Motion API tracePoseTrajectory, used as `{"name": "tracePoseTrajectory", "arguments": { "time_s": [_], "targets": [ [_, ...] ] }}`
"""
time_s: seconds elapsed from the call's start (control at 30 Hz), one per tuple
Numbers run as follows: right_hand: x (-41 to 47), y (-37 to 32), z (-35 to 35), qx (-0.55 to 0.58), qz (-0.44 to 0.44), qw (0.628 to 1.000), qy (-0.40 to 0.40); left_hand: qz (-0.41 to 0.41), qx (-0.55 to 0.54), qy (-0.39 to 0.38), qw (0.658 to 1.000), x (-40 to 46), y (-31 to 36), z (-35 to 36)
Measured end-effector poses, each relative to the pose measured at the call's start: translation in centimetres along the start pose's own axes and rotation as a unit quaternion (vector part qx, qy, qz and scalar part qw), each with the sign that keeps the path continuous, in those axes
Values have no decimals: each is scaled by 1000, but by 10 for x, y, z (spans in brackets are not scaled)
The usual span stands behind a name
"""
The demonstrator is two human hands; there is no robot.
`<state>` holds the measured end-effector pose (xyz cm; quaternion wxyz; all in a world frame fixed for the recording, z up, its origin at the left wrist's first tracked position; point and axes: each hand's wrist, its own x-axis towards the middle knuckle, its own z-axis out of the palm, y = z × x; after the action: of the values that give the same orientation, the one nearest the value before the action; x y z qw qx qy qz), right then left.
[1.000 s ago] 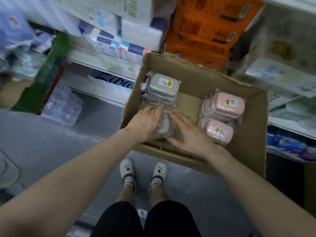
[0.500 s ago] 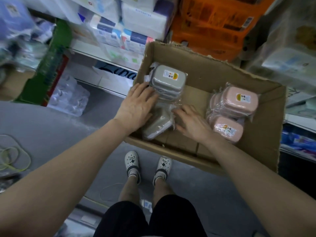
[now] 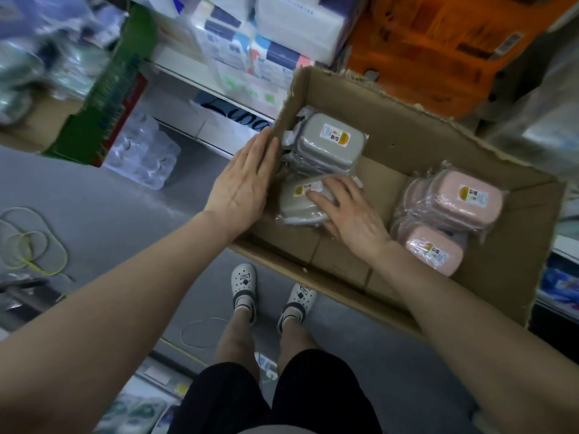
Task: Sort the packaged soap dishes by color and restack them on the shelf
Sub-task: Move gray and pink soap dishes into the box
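- The right hand [image 3: 351, 214] lay flat, fingers straight and a little spread, pressing on a grey rounded-rectangle soap dish in clear plastic wrap [image 3: 300, 202]; its grip was open, curled round nothing.
- The left hand [image 3: 244, 180] was flat too, fingers straight and together, against the outer left wall of the brown corrugated cardboard box [image 3: 407, 120]; it held nothing.
- That grey dish lay tilted at the box's left front; its white and orange sticker was too small to read.
- Just behind it stood a stack of wrapped grey soap dishes [image 3: 326, 145], the top one bearing a white label with an orange patch, print illegible.
- At the box's right side were wrapped pale pink soap dishes [image 3: 454, 208], glossy and rounded, with small stickers, also unreadable.
- The box had torn, ragged upper edges and sat against white shelving.
- A white panel under the shelf [image 3: 225, 114] showed dark cursive lettering, partly hidden.
- Soft white and blue packs [image 3: 282, 42] and orange packaging [image 3: 438, 42] filled the shelves.
- The grey floor [image 3: 125, 214] carried loops of thin cord [image 3: 31, 242]; white perforated clogs [image 3: 244, 280] stood below.
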<state>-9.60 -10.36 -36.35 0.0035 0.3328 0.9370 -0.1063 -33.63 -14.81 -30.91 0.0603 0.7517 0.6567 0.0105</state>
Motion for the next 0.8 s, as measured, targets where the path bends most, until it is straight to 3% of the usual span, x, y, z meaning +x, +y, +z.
{"name": "tracePoseTrajectory", "arguments": {
  "time_s": [0.2,0.37,0.6,0.8],
  "targets": [
    [-34,20,20,-2,66,994,-86,-20,-22,-20,999,-2,2,-1],
    [-13,8,28,74,125,987,-62,-28,-33,-29,999,-1,2,0],
    [30,-25,23,42,153,985,-68,-18,-36,-35,999,-3,0,-1],
    [20,-15,-17,-7,128,990,-57,3,-5,-63,998,-3,-1,-17]
  ]
}}
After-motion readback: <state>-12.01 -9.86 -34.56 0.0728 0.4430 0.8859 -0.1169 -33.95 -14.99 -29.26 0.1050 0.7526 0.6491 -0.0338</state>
